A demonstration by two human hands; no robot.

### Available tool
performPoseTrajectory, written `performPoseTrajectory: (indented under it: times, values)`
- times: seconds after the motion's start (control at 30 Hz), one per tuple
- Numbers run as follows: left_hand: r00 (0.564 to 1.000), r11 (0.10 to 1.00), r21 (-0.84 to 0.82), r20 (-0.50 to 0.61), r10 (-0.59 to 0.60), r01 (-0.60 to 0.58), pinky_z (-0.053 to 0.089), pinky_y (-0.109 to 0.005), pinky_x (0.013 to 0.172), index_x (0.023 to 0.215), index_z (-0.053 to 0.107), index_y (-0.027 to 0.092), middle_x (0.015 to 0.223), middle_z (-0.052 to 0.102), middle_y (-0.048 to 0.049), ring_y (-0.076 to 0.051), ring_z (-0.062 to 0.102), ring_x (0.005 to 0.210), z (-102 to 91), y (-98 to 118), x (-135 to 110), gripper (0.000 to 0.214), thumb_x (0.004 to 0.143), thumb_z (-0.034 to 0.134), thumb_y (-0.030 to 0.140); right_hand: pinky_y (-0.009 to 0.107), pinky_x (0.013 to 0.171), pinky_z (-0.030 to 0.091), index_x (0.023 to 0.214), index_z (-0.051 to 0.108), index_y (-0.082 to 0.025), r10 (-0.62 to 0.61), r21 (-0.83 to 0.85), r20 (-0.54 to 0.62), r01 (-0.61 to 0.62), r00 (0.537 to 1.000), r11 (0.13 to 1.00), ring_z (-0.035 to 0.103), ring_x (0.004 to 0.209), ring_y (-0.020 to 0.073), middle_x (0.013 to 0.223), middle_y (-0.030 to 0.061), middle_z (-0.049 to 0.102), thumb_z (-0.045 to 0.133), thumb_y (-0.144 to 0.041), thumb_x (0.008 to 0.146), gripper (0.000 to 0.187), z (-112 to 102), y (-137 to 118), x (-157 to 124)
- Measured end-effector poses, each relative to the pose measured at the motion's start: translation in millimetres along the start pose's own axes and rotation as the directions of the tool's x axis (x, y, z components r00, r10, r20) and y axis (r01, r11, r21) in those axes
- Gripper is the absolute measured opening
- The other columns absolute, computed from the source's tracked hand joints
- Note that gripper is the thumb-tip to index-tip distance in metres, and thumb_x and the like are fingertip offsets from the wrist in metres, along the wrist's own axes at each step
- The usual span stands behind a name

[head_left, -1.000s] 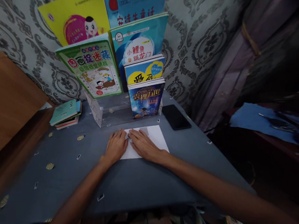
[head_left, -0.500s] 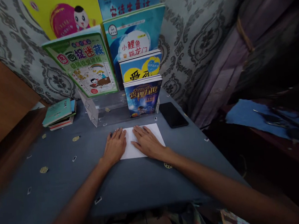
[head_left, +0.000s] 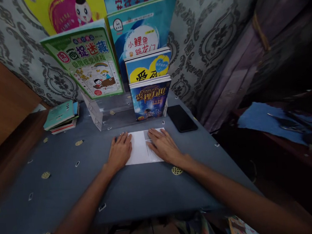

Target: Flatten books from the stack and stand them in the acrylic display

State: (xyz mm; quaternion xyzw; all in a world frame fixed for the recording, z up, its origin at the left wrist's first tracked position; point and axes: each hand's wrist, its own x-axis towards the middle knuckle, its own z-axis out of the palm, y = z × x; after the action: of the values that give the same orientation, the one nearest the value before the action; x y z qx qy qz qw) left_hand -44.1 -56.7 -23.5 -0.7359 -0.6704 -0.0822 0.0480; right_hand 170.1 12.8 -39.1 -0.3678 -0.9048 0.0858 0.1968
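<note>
A white sheet of paper lies flat on the table in front of the book rack. My left hand rests on its left edge, palm down with the fingers stretched out. Across the paper's right part lies my right hand, also palm down, its fingers extended and thumb pointing inward. Between the hands, a vertical line runs down the paper, with a greyish patch near my right fingertips; whether this is a fold or a printed area I cannot tell. Both palms cover parts of the paper's sides.
Behind the paper, a clear rack holds several upright books, including a dark blue book and a green book. A black phone lies to the right. A small book stack sits at left on the patterned tablecloth.
My right hand has slid to the right across the paper, showing more of its middle and the line there. My left hand stays in place.
</note>
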Motion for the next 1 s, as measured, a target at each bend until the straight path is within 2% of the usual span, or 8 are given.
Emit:
performPoseTrajectory:
  times: [0.3,0.47,0.6,0.77,0.9,1.0]
  values:
    - [0.997,0.994,0.080,0.022,-0.076,0.074,0.039,-0.054,0.114,0.138,0.056,0.016,0.150,0.055,-0.0163,-0.031,0.049,0.141,-7.9,4.5,-3.1,0.043,0.102,0.038,0.028,0.054,0.114,0.037,0.132,0.063,-0.012,0.066,-0.033,-0.023,-0.066,0.998,0.997,0.055,0.135,0.0307,0.143,0.0187,0.061,0.044,-0.027,0.101,0.039,-8.8,13.3,-6.2]
    - [0.995,0.992,0.104,0.065,-0.072,0.065,0.037,-0.058,0.116,0.142,0.054,0.015,0.152,0.053,-0.0155,-0.031,0.048,0.143,-15.5,6.8,-3.8,0.045,0.103,0.034,0.026,0.048,0.110,0.039,0.127,0.066,-0.013,0.091,-0.054,-0.011,-0.091,0.996,0.994,0.058,0.130,0.0288,0.139,0.0173,0.065,0.043,-0.025,0.101,0.036,-18.8,13.6,-4.3]
    - [0.992,0.992,0.118,0.110,-0.067,0.054,0.035,-0.057,0.117,0.146,0.051,0.019,0.155,0.051,-0.0116,-0.028,0.043,0.147,-17.3,-2.8,0.2,0.046,0.104,0.032,0.025,0.045,0.102,0.042,0.123,0.067,-0.013,0.084,-0.059,0.004,-0.083,0.996,0.995,0.061,0.121,0.0287,0.131,0.0165,0.068,0.044,-0.024,0.101,0.034,-25.1,8.8,-3.1]
    - [0.992,0.988,0.152,0.115,-0.055,0.037,0.038,-0.054,0.115,0.148,0.050,0.022,0.157,0.049,-0.0095,-0.030,0.039,0.148,-15.7,-19.2,10.1,0.047,0.105,0.031,0.025,0.041,0.087,0.045,0.122,0.069,-0.014,0.093,-0.074,0.021,-0.092,0.995,0.993,0.061,0.107,0.0299,0.111,0.0142,0.073,0.045,-0.025,0.102,0.033,-28.9,2.3,-3.9]
    - [0.993,0.967,0.253,0.112,-0.027,-0.003,0.047,-0.048,0.101,0.145,0.053,0.021,0.139,0.060,-0.0151,-0.032,0.055,0.127,-22.4,-18.0,16.1,0.046,0.103,0.035,0.018,0.039,0.085,0.046,0.114,0.071,-0.016,0.078,-0.053,0.020,-0.077,0.997,0.996,0.061,0.100,0.0282,0.102,0.0120,0.073,0.046,-0.022,0.101,0.029,-33.4,-4.5,-5.0]
    - [0.991,0.959,0.281,0.135,-0.013,-0.025,0.049,-0.043,0.093,0.141,0.055,0.019,0.123,0.065,-0.0148,-0.029,0.059,0.111,-26.7,-10.9,19.1,0.047,0.100,0.035,0.011,0.034,0.081,0.046,0.110,0.071,-0.017,0.062,-0.032,0.038,-0.061,0.997,0.998,0.063,0.096,0.0259,0.097,0.0098,0.074,0.047,-0.021,0.101,0.026,-37.9,-11.7,-6.5]
